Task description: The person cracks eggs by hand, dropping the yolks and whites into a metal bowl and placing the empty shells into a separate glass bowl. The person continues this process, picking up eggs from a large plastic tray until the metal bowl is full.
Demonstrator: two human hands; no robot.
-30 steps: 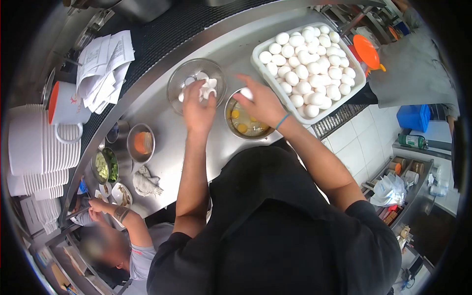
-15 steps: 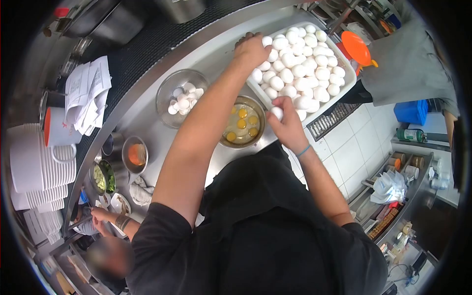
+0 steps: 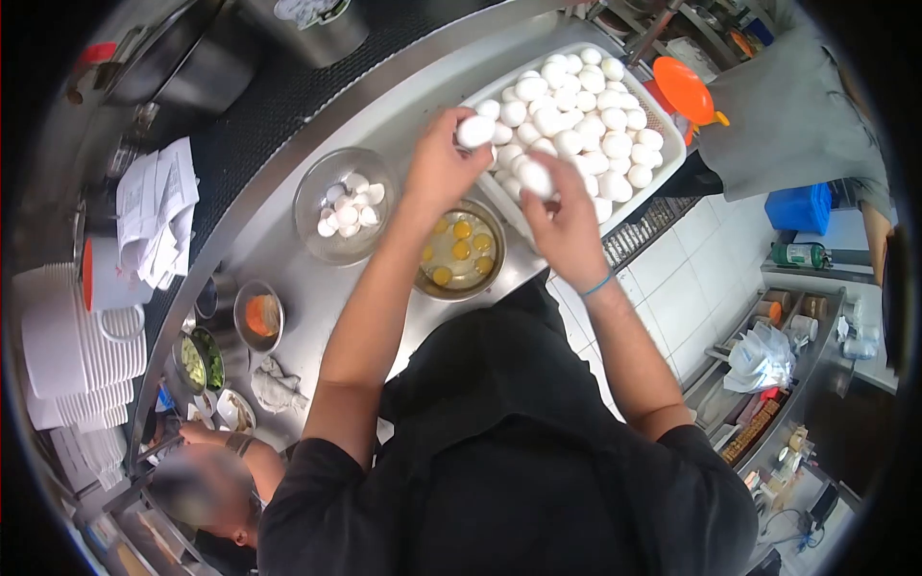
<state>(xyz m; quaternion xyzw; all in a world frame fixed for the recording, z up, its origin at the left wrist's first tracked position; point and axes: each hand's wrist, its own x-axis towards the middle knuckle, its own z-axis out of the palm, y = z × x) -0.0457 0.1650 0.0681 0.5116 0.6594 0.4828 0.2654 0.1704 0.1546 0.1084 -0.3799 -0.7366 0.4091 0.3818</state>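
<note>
Resting in the fingertips of the left hand (image 3: 437,173), one white egg (image 3: 475,131) sat at the hand's far end, above and just beyond the knuckles, the fingers curled about its near side. A second egg (image 3: 536,179) lay in the right hand (image 3: 567,226), pinched between thumb and fingers at the hand's upper left, so the two eggs were near one another but apart. Both hands were raised over the steel counter (image 3: 403,106), between the metal bowl (image 3: 459,252) and the white tray (image 3: 663,163). The metal bowl, just below the left wrist, held several raw yolks in clear white. The tray, beyond the right hand, was heaped with white eggs, and the second egg overlapped its near edge in the view. Left of the metal bowl stood a glass bowl (image 3: 312,187) holding broken shells. Farther left along the counter were a small bowl (image 3: 257,314) with something orange inside, a crumpled cloth (image 3: 276,387), a stack of white plates (image 3: 77,346) and a sheaf of papers (image 3: 158,206). Another person (image 3: 206,485) crouched at the lower left, and a grey-clad person (image 3: 797,115) stood at the upper right.
</note>
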